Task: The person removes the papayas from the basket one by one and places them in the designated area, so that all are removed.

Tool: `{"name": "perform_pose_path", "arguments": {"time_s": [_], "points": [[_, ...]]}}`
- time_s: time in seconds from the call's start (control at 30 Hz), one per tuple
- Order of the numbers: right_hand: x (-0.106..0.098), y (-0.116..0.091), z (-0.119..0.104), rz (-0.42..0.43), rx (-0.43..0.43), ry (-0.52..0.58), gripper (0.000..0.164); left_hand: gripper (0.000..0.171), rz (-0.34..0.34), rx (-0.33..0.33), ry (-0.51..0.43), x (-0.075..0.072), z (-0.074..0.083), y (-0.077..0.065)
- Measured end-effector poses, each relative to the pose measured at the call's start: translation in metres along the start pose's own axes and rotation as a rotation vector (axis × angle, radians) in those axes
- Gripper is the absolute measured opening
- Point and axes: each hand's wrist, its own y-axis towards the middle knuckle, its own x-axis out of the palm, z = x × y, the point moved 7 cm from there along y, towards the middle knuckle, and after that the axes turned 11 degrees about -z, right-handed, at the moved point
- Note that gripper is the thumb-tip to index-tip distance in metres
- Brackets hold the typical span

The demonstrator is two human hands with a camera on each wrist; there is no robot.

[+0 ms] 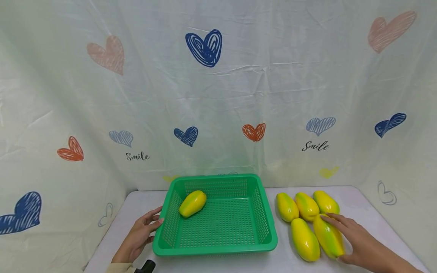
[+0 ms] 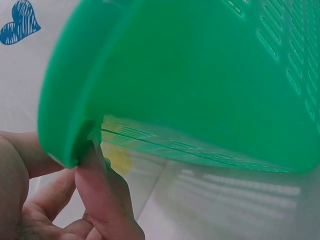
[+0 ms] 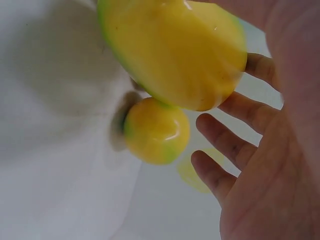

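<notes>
My left hand [image 1: 138, 235] pinches the left rim of a green plastic basket [image 1: 218, 251], thumb on the rim and fingers under it. The left wrist view shows the rim [image 2: 62, 100] close up between thumb and fingers. One yellow papaya [image 1: 192, 203] lies inside the basket at the back left. On the right, my right hand [image 1: 358, 239] grips a yellow-green papaya [image 1: 327, 235], with fingertips at its far end and thumb at its near end. In the right wrist view this papaya [image 3: 175, 50] sits between thumb and fingers, the outer fingers spread apart from it.
Several other papayas lie close around the held one, including one at its left [image 1: 305, 239] and one behind [image 1: 326, 202]. A white cloth with printed hearts hangs behind the white table [image 1: 269, 261]. A black object [image 1: 147, 266] shows by the left wrist.
</notes>
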Motion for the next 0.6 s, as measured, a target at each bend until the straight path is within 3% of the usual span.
{"name": "perform_pose_path", "arguments": {"time_s": [0.6], "points": [[0.02,0.005,0.009,0.0,-0.053,-0.028,0.107,0.06,0.006,0.001,0.004,0.001,0.001,-0.001]]}}
